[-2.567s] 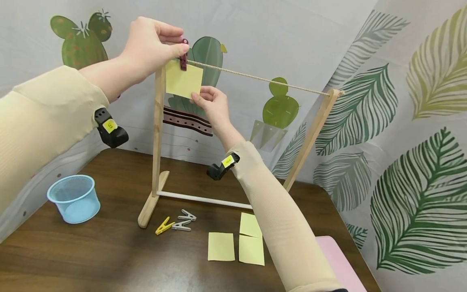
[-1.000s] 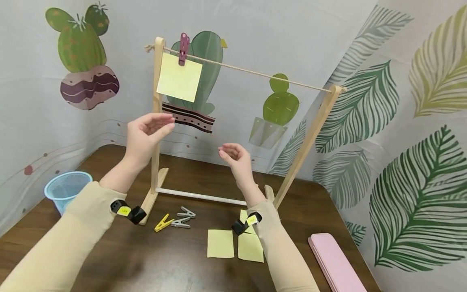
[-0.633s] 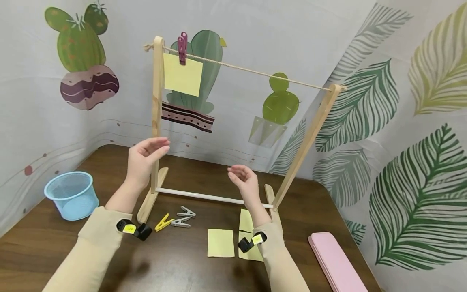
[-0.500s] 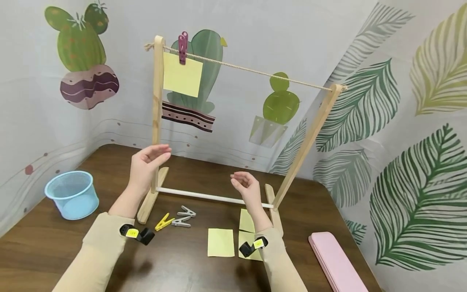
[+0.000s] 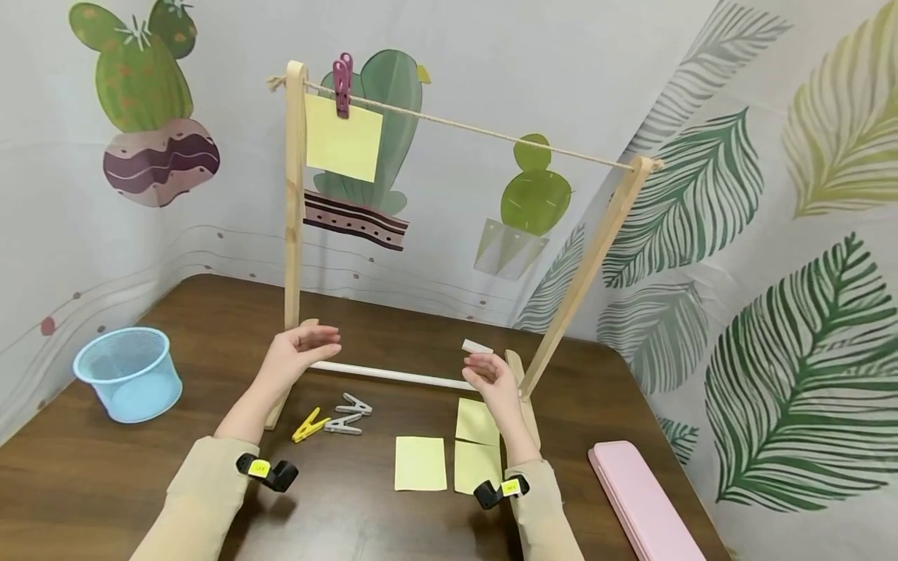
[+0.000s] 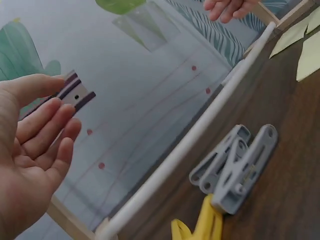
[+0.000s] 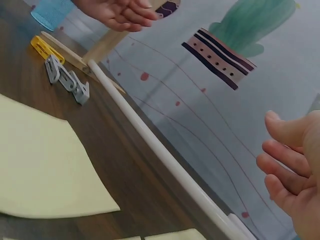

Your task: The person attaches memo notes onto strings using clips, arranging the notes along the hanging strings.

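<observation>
My left hand [image 5: 298,354], fingers loosely bent and holding nothing, hovers by the left post of a wooden stand [image 5: 293,195]. My right hand [image 5: 496,382], likewise holding nothing, is near the stand's right foot, close over the sticky notes. A yellow sticky note [image 5: 344,140] hangs from the stand's rope [image 5: 463,126], held by a purple clothespin [image 5: 341,86]. On the table, a yellow clothespin [image 5: 309,426] and two grey clothespins [image 6: 245,172] lie front of the white crossbar [image 5: 393,375]. Three yellow sticky notes [image 5: 421,463] lie to their right.
A light blue mesh basket [image 5: 129,382] stands at the left of the brown table [image 5: 337,506]. At the right lies a long pink case [image 5: 645,499]. A small white block [image 5: 477,347] shows behind my right fingers. Patterned cloth [image 5: 449,47] covers the wall behind.
Both hands have let go of the clothespin and hung note and come down toward the table. The note swung, then settled on the rope.
</observation>
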{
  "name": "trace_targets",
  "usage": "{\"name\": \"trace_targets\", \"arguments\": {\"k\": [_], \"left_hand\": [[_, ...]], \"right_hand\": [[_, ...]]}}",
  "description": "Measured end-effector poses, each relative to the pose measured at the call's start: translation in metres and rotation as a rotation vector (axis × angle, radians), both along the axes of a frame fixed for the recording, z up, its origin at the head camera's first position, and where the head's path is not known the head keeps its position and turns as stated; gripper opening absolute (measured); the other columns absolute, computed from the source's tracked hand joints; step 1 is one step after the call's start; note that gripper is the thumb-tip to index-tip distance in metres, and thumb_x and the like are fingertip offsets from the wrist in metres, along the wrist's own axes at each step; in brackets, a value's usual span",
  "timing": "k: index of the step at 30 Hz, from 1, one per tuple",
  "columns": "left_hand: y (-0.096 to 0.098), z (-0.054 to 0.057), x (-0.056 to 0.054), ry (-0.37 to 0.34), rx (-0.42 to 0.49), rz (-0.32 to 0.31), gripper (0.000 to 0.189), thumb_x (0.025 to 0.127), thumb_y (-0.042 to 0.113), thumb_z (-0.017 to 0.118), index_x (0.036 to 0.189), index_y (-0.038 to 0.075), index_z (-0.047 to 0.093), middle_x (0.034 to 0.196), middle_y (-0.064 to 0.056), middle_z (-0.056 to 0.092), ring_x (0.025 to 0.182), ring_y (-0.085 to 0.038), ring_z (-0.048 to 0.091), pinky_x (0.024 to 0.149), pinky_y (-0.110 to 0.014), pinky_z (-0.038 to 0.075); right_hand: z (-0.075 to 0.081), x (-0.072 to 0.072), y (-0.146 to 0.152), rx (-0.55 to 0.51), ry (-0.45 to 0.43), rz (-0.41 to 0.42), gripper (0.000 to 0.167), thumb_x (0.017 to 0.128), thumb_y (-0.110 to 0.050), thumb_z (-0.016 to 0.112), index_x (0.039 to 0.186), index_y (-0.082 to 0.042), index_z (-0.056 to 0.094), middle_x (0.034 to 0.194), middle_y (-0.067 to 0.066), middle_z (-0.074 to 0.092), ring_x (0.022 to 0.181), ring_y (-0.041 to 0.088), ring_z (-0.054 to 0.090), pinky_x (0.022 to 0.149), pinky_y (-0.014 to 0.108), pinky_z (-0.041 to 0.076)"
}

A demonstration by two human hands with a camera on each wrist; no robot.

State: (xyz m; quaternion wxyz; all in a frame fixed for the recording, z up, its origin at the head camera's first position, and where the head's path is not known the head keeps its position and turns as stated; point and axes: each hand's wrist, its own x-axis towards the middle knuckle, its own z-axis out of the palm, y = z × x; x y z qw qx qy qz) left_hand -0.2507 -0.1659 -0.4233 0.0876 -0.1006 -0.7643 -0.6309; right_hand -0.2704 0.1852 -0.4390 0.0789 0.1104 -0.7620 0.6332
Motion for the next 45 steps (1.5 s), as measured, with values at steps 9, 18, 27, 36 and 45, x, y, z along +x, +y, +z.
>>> {"name": "trace_targets", "arguments": {"k": [9,18,27,36,45], "left_hand": [[-0.002,-0.018,0.0,-0.047,-0.114,-0.086,0.048,0.09,0.016,0.072,0.128,-0.009,0.058,0.125,-0.029,0.062,0.104,-0.011,0.068,0.081,-0.014,0.051],[-0.004,-0.024,-0.001,-0.071,-0.224,-0.128,0.051,0.087,0.019,0.074,0.128,-0.008,0.058,0.125,-0.025,0.064,0.115,-0.04,0.062,0.083,-0.016,0.049],[0.0,-0.035,-0.005,-0.08,-0.319,-0.219,0.056,0.083,0.019,0.078,0.127,-0.009,0.058,0.124,-0.025,0.064,0.117,-0.042,0.06,0.094,-0.042,0.052],[0.004,-0.044,-0.008,-0.061,-0.402,-0.341,0.058,0.081,0.015,0.08,0.126,-0.013,0.056,0.124,-0.029,0.062,0.117,-0.045,0.058,0.099,-0.055,0.045],[0.004,-0.05,-0.009,-0.071,-0.416,-0.331,0.057,0.078,0.014,0.081,0.124,-0.012,0.059,0.122,-0.028,0.064,0.114,-0.044,0.059,0.097,-0.053,0.047]], "right_hand": [[0.009,0.013,0.011,0.077,-0.043,0.005,0.029,0.086,0.007,0.068,0.113,0.013,0.059,0.117,0.034,0.061,0.104,0.034,0.065,0.081,0.015,0.05],[-0.009,0.01,0.019,0.309,0.02,-0.006,0.03,0.083,-0.004,0.076,0.11,0.002,0.065,0.111,0.02,0.069,0.105,0.036,0.065,0.089,0.043,0.052],[-0.013,0.013,0.028,0.456,0.014,0.003,0.037,0.083,-0.008,0.076,0.115,0.003,0.062,0.114,0.016,0.068,0.107,0.034,0.063,0.092,0.049,0.05],[-0.016,0.011,0.038,0.544,0.002,0.017,0.036,0.081,-0.007,0.078,0.114,0.0,0.064,0.113,0.015,0.069,0.107,0.034,0.063,0.094,0.048,0.05],[-0.018,0.011,0.04,0.687,-0.031,0.046,0.045,0.077,-0.013,0.083,0.117,-0.002,0.067,0.116,0.014,0.069,0.111,0.034,0.062,0.094,0.047,0.05]]}}
